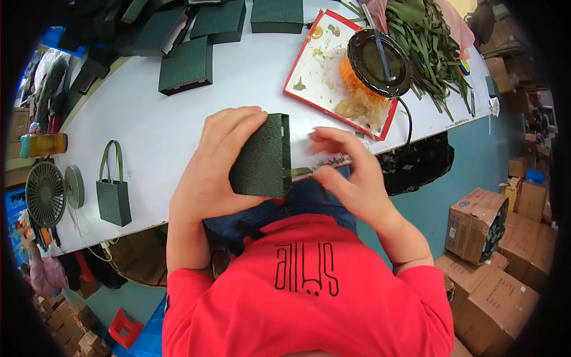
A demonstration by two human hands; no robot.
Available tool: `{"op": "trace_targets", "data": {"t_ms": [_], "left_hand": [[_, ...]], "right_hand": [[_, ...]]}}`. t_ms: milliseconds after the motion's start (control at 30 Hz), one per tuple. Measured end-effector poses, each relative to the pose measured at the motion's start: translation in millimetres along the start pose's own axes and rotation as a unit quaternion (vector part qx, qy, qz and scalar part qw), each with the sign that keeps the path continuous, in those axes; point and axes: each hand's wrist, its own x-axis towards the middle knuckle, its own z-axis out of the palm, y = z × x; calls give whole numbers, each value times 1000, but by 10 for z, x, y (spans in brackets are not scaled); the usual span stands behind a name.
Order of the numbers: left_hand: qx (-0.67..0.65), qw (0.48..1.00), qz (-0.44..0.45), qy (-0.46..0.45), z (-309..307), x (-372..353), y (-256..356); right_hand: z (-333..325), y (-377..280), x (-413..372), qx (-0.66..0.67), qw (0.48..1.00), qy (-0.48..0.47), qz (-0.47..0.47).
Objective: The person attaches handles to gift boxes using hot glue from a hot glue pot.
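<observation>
My left hand [217, 163] wraps round a dark green textured box [260, 157], its fingers over the top edge and its thumb along the lower edge. The box's narrow open side faces right. A green ribbon strap [300, 172] sticks out of that side toward my right hand [354, 172]. The thumb of my right hand meets the strap's end, while its other fingers are spread and curved above. A finished-looking small green bag [113, 199] with an upright looped handle stands on the table at the left.
More green boxes [186, 64] lie at the back of the white table [143, 119]. A glue pot [379, 64] sits on a red-edged tray [315, 74], its cord hanging rightward. Green straps [425, 50] are heaped beyond. A small fan [46, 193] stands left; cartons [476, 223] are right.
</observation>
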Motion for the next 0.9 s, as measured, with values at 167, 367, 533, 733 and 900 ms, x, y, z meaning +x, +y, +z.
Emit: {"op": "trace_targets", "data": {"t_ms": [167,367,533,733,900], "left_hand": [[22,999,5,28,14,-5,-53],[-27,1000,7,12,78,4,56],[-8,1000,-28,4,9,-110,44],[26,995,-92,31,-93,-294,8],[38,991,-125,41,-137,-405,-65]], "right_hand": [[-59,-7,-274,177,962,-179,104],[236,74,-332,427,836,-100,330],[49,180,-303,584,757,73,285],[-233,280,-282,577,766,169,230],[-289,265,-232,555,782,212,189]]}}
